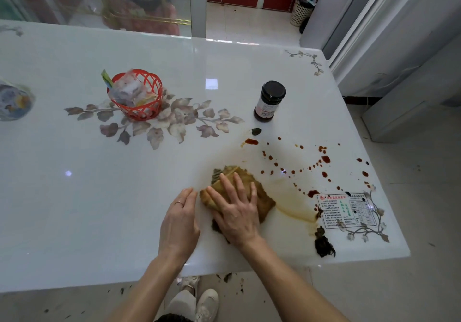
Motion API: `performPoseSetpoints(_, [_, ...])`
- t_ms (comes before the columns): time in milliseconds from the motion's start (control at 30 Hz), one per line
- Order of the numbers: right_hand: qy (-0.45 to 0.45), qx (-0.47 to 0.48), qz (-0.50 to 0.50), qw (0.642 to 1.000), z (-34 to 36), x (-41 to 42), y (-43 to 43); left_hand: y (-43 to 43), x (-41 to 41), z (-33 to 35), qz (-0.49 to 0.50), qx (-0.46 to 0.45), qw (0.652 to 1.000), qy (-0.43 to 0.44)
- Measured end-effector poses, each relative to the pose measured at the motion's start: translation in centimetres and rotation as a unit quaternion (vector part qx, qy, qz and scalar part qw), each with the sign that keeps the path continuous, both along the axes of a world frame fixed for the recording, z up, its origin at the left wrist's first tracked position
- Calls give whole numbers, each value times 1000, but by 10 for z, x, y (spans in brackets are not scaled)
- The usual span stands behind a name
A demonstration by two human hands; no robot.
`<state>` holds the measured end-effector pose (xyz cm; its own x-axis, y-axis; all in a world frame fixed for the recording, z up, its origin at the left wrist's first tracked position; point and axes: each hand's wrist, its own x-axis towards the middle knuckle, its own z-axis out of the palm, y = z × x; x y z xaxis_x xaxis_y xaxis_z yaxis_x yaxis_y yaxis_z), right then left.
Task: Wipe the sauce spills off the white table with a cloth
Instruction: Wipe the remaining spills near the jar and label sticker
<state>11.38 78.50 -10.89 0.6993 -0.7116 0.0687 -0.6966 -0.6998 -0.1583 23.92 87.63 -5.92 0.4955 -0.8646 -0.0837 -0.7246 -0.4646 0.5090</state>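
Observation:
A sauce-stained yellowish cloth (264, 197) lies on the white table (124, 197) near its front edge. My right hand (234, 206) presses flat on the cloth with straight, spread fingers. My left hand (179, 224) rests on the table just left of the cloth, fingers straight and together, a ring on one finger. Dark red sauce drops (309, 167) dot the table to the right of the cloth. A pale brown smear (294, 209) runs from the cloth toward a printed label (346, 211). A dark clump of food scraps (324, 244) sits by the front right corner.
A dark sauce jar (269, 102) with a black lid stands behind the spill. A red plastic basket (137, 94) holding packets sits mid-table. A wrapped item (13, 102) lies at the left edge. Scraps litter the floor by my shoes (207, 301).

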Motion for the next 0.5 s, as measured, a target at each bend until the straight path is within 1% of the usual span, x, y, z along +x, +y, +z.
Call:
performPoseSetpoints(67, [16,0,7,1000,-3,10,-11,-5,5,0,3,3,1000,-3])
performPoseSetpoints(100, [22,1,-5,1000,-4,10,-19,-7,7,0,2,4,1000,-6])
performPoseSetpoints(267, [56,19,-157,986,-5,-27,-55,-16,15,1,9,11,1000,-2])
performPoseSetpoints(367, [53,45,-205,976,-2,-43,-54,-17,17,-1,16,10,1000,2])
performPoseSetpoints(433, [38,53,-206,976,0,-33,-38,-16,17,-3,17,9,1000,7])
performPoseSetpoints(500, [37,30,-153,987,-1,-14,-16,-16,15,-4,13,8,1000,13])
